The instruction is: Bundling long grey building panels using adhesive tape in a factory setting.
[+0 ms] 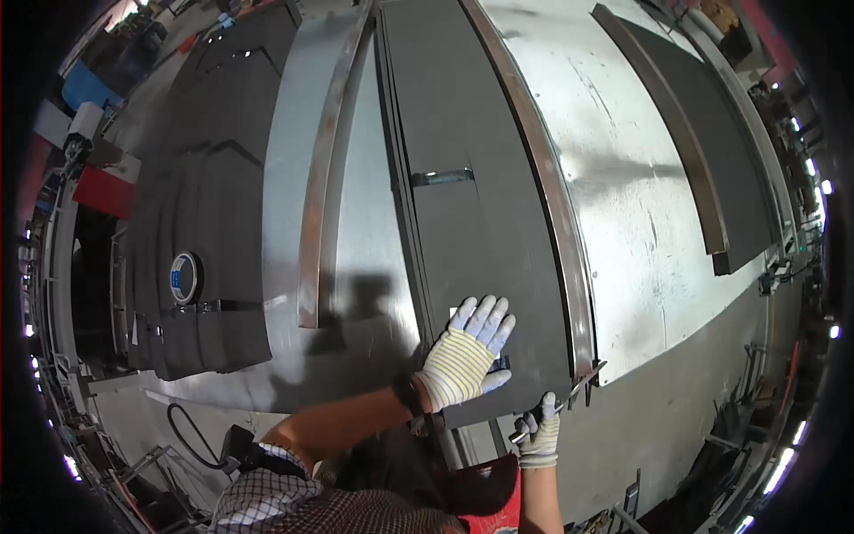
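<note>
My left hand, in a striped work glove with pale fingertips, lies flat with fingers stretched out on a dark grey foam-like sheet. At the sheet's near right corner, my right hand, gloved alike, is closed round a slim metal tool. The tool's far end reaches the near end of a long brown metal bar along the sheet's right edge. Its exact kind cannot be made out. A shiny strip lies across the sheet farther up.
Dark sheets are stacked at the left, with a roll of tape on top. Another brown bar lies on the shiny metal tabletop. At the far right are a third bar and a dark strip.
</note>
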Motion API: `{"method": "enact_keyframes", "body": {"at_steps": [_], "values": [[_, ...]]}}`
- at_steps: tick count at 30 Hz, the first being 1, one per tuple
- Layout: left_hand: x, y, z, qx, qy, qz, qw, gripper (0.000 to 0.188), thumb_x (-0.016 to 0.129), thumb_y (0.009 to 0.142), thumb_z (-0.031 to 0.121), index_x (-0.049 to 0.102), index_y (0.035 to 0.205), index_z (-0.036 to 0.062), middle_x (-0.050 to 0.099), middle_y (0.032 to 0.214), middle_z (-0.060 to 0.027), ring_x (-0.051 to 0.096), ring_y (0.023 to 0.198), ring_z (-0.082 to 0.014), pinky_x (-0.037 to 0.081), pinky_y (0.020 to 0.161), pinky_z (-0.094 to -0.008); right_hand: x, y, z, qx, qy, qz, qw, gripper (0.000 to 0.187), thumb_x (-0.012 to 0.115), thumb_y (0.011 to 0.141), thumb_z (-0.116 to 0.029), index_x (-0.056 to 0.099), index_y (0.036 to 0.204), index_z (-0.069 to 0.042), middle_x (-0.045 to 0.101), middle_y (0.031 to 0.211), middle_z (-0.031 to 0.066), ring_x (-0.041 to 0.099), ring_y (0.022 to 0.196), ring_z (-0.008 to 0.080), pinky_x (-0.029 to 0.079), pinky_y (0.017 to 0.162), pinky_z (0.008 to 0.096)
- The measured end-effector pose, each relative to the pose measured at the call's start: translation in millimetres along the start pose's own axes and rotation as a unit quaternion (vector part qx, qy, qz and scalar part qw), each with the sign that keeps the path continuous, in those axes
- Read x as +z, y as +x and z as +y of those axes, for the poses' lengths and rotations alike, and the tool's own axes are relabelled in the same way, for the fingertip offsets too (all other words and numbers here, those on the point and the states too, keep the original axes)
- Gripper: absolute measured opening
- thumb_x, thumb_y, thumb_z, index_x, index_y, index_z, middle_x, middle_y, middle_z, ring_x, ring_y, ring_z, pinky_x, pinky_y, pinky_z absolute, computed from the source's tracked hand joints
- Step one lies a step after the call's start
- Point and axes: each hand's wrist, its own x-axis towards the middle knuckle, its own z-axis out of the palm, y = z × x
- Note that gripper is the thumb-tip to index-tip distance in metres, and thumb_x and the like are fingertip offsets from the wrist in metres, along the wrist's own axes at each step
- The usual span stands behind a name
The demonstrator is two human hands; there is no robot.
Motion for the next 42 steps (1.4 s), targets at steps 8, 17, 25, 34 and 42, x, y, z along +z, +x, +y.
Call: {"method": "enact_keyframes", "body": {"at_steps": [8, 17, 25, 34, 42], "values": [[0.8, -0.4, -0.3, 0.001, 0.019, 0.002, 1.0, 0.085, 0.062, 0.083, 0.053, 0.039, 0.143, -0.0038, 0.037, 0.149, -0.0248, 0.032, 0.141, -0.0404, 0.019, 0.118, -0.0532, 7.5, 3.3, -3.6, 0.01, -0.016, 0.014, 1.0, 0.032, 0.072, 0.091, -0.039, 0.049, 0.082, -0.018, 0.039, 0.052, -0.0054, 0.038, 0.038, 0.0076, 0.036, 0.034, 0.023], [-1.4, 3.8, 8.5, 0.011, 0.033, -0.001, 0.999, 0.087, 0.064, 0.081, 0.052, 0.04, 0.142, -0.0039, 0.038, 0.148, -0.0249, 0.031, 0.141, -0.0401, 0.019, 0.118, -0.0534, 3.4, 4.9, -8.2, 0.025, -0.039, 0.046, 0.998, 0.032, 0.076, 0.088, -0.035, 0.051, 0.092, -0.015, 0.044, 0.062, -0.0038, 0.04, 0.04, 0.0081, 0.037, 0.036, 0.0233], [12.1, -3.9, 2.0, 0.004, 0.079, 0.015, 0.997, 0.088, 0.065, 0.08, 0.054, 0.041, 0.142, -0.0031, 0.036, 0.15, -0.0243, 0.031, 0.142, -0.0397, 0.018, 0.119, -0.0528, -8.4, -35.5, -43.5, -0.225, -0.221, 0.088, 0.945, 0.008, 0.054, 0.1, -0.015, 0.054, 0.105, -0.009, 0.051, 0.065, -0.0007, 0.043, 0.044, 0.0063, 0.035, 0.038, 0.0251], [30.4, -8.5, 0.5, 0.049, 0.071, 0.047, 0.995, 0.067, 0.06, 0.089, 0.038, 0.043, 0.144, 0.0038, 0.038, 0.153, -0.017, 0.032, 0.143, -0.034, 0.018, 0.121, -0.0505, 1.3, -132.3, -93.8, -0.241, -0.626, -0.107, 0.734, 0.049, 0.061, 0.092, 0.0, 0.051, 0.14, -0.002, 0.066, 0.123, 0.0202, 0.068, 0.109, 0.0289, 0.052, 0.091, 0.0321], [38.3, -13.0, 1.3, 0.043, 0.08, 0.056, 0.994, 0.055, 0.055, 0.094, 0.033, 0.047, 0.143, 0.0085, 0.042, 0.152, -0.0122, 0.034, 0.143, -0.0297, 0.019, 0.121, -0.0467, 1.0, -140.3, -79.1, -0.233, -0.651, -0.125, 0.711, 0.042, 0.06, 0.094, -0.003, 0.056, 0.136, -0.003, 0.066, 0.122, 0.0207, 0.066, 0.112, 0.0339, 0.051, 0.092, 0.0344]]}}
